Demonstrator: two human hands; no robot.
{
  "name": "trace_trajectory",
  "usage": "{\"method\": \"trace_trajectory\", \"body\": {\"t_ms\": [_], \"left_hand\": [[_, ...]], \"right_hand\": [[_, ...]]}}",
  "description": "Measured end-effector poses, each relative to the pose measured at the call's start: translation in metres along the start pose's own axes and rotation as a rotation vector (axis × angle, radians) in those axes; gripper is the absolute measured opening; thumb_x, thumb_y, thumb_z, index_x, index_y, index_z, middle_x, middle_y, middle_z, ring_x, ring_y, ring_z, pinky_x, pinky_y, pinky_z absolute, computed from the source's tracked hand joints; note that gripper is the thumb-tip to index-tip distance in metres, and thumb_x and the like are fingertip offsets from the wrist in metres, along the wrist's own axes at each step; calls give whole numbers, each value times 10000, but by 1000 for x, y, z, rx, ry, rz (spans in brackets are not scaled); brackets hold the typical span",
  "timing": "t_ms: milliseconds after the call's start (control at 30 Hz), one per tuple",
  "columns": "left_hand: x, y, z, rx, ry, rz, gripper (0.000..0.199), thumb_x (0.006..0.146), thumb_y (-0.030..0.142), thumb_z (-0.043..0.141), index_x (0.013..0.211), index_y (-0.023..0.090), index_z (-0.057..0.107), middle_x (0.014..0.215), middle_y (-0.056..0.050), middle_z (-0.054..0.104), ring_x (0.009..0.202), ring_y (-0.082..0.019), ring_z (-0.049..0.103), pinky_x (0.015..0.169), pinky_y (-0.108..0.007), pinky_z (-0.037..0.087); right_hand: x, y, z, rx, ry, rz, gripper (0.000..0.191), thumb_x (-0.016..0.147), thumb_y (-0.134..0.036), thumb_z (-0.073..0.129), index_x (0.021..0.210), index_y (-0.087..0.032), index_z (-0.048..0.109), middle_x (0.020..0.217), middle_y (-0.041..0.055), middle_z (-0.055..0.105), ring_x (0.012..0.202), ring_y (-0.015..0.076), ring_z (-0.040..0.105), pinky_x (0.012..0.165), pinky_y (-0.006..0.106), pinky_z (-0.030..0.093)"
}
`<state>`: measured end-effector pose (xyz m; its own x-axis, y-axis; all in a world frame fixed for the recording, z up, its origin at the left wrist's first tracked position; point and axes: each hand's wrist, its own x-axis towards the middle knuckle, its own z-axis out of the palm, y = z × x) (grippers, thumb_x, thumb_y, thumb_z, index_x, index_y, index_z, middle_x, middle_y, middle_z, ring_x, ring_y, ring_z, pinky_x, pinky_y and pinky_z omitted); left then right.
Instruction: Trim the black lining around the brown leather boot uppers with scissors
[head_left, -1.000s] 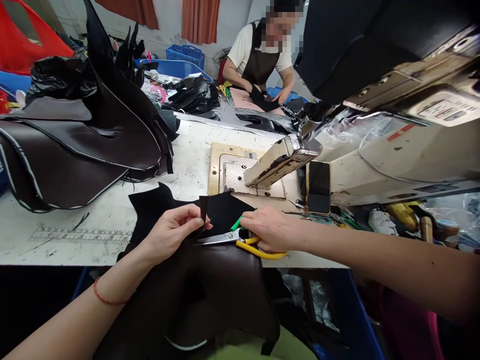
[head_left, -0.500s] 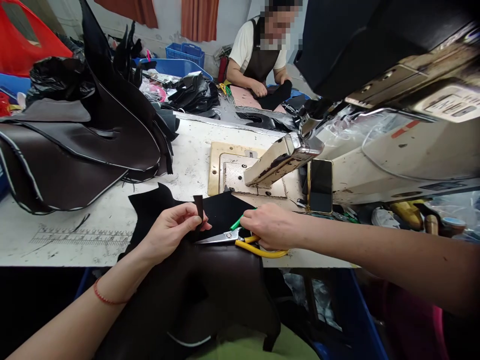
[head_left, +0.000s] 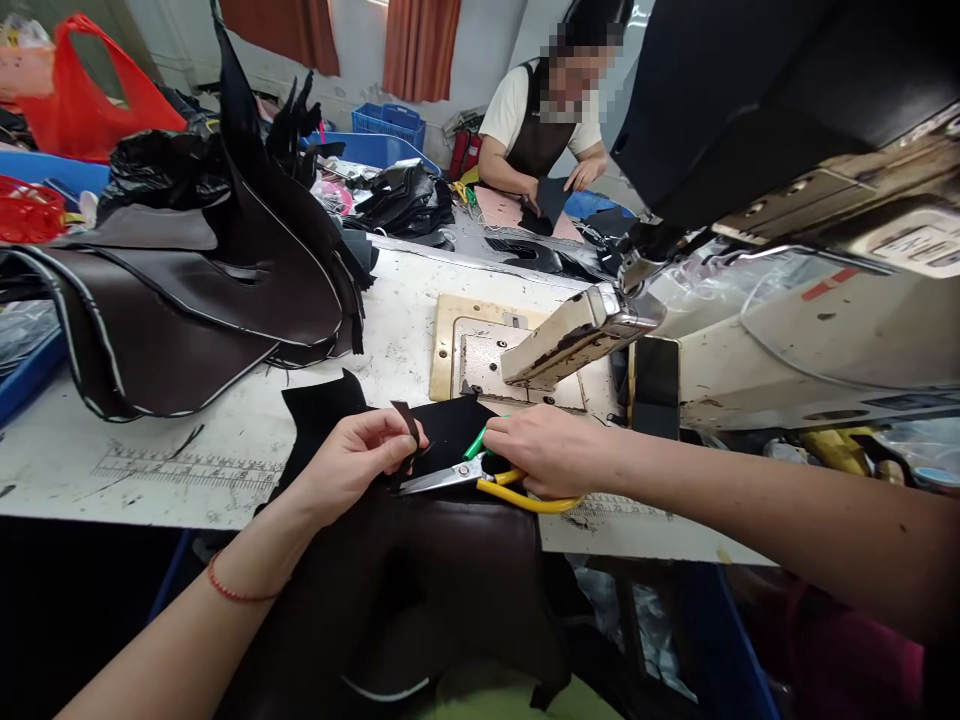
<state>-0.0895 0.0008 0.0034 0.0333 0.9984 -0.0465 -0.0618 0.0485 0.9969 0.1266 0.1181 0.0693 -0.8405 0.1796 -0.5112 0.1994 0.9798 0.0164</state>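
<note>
Between its thumb and fingers, my left hand (head_left: 360, 455) pinches a narrow dark brown strip (head_left: 406, 422), its end sticking up above the fingertips. My right hand (head_left: 547, 450) is closed around scissors (head_left: 442, 480) with yellow handles; a green-handled tool (head_left: 476, 442) shows beside the fingers. The scissor blades point left, their tips at the base of the strip. Under both hands lies a dark brown leather-like piece (head_left: 457, 550), draped over the table's front edge, with its black underside (head_left: 319, 415) turned up behind. Whether the blades are cutting into it I cannot tell.
Ahead stands a sewing machine arm (head_left: 555, 335) over its bed plate, with a phone (head_left: 655, 385) at its right. White-edged dark panels (head_left: 187, 350) are stacked at the left of the white table (head_left: 397, 280). Across from me, a person (head_left: 544, 140) handles black pieces.
The view has shifted slightly up and left, so the scene sits lower and further right. The strip's top now leans left. The person opposite has lifted a black piece with both hands.
</note>
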Motion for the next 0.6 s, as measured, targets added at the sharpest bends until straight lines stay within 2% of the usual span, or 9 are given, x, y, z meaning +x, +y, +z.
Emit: {"method": "trace_trajectory", "body": {"t_ms": [133, 233, 367, 433, 500, 600], "left_hand": [[8, 8, 8, 196, 18, 80, 189, 853, 334, 577, 794, 165, 637, 788, -30, 613, 633, -115, 491, 572, -238, 408], [23, 14, 11, 361, -3, 111, 113, 820, 276, 604, 760, 191, 647, 721, -8, 610, 668, -139, 514, 631, -254, 400], [35, 12, 5, 527, -64, 44, 104, 832, 252, 566, 739, 219, 595, 610, 28, 596, 589, -149, 537, 588, -255, 380], [35, 9, 1, 564, -93, -4, 120, 872, 276, 508, 772, 227, 554, 620, 31, 621, 569, -156, 569, 576, -259, 397], [33, 7, -3, 584, -118, -31, 98, 897, 287, 462, 854, 233, 533, 701, 21, 662, 617, -167, 618, 607, -268, 431], [26, 11, -6, 610, -161, -46, 119, 886, 262, 471, 980, 235, 539, 832, -2, 686, 741, -187, 659, 690, -294, 470]], "right_hand": [[3, 3, 3, -23, 9, 15, 157, 761, -191, 573, 912, -150, 578, 864, 63, 614, 684, 195, 586, 507, 279, 256], [-4, 7, -5, 4, -36, 77, 179, 750, -177, 576, 926, -156, 600, 896, 75, 637, 721, 207, 607, 522, 277, 273], [-34, 3, -26, 15, -170, 274, 148, 723, -134, 566, 856, -168, 621, 841, 79, 657, 728, 235, 621, 558, 286, 307], [-52, -8, -34, 48, -173, 362, 85, 719, -141, 574, 794, -174, 596, 800, 77, 645, 695, 231, 606, 557, 292, 308], [-65, -25, -34, 160, -61, 398, 61, 721, -152, 585, 750, -189, 545, 783, 61, 626, 678, 211, 581, 553, 288, 310], [-68, -50, -20, 419, 232, 425, 127, 798, -204, 562, 720, -206, 463, 757, 38, 590, 664, 173, 536, 563, 274, 332]]}}
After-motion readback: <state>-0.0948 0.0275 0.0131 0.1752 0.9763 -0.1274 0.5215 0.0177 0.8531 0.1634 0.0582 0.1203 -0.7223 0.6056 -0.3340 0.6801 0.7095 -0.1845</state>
